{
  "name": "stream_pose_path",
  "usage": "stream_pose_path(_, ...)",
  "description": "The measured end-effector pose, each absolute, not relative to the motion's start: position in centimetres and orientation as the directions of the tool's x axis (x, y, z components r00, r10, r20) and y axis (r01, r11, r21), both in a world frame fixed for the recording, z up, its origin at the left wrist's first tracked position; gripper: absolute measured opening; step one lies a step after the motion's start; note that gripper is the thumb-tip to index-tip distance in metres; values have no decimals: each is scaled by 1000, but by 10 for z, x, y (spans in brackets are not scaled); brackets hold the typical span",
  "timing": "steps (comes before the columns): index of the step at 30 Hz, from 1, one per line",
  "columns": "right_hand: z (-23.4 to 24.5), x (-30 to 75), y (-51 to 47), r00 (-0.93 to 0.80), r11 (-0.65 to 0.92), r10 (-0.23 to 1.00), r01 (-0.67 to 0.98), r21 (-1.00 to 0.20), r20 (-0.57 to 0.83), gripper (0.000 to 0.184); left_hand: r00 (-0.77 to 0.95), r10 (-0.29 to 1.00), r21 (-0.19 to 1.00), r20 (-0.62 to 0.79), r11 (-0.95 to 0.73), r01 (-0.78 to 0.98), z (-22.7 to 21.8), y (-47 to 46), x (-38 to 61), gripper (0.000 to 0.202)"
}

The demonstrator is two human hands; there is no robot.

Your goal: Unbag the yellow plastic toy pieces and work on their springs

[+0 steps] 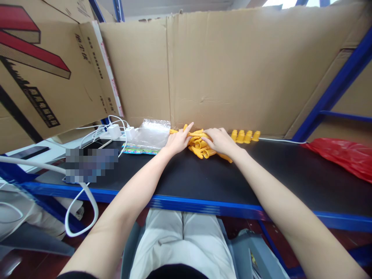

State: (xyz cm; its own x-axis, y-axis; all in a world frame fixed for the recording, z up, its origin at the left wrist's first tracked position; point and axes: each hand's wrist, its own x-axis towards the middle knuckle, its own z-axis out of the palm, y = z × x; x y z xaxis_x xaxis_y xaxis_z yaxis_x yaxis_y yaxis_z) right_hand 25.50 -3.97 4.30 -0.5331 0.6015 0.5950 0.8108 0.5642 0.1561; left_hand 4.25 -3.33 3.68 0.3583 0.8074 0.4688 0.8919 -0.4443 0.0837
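A loose pile of yellow plastic pieces (200, 145) lies on the black shelf top near the cardboard wall. Some are hollow and tube-like, others long and thin. My left hand (178, 140) rests at the pile's left side, fingers apart and one pointing up and away. From the right, my right hand (218, 140) reaches over the pile, its thumb and fingers spread and bent against the pieces. No piece is clearly gripped, though the undersides of both hands are hidden. Just right of my right hand, several yellow cup-shaped pieces (240, 136) stand in a row.
Left of the pile lie a clear plastic bag (152, 133) and a colourful packet (138, 150). White chargers (114, 131) and cables lie farther left, beside a blurred-out item (91, 164). A red plastic bag (341, 155) is at right. A blue beam (203, 205) edges the shelf.
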Motion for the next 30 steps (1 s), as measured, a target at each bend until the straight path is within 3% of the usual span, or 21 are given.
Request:
stream_pose_path(6,45,265,-37,-497,539,607,831,138,620,19,260,833,97,489,-348,932,38,-28,34,57)
stream_pose_path(17,42,272,-30,-480,580,613,812,54,628,21,54,828,266,558,-240,934,34,-13,20,44)
stream_pose_path(25,40,286,-24,-386,486,675,874,15,628,21,215,746,238,630,-449,861,14,6,9,51)
stream_pose_path(30,39,294,-20,-259,402,656,915,-37,709,25,318,802,174,506,-456,873,-2,19,8,62)
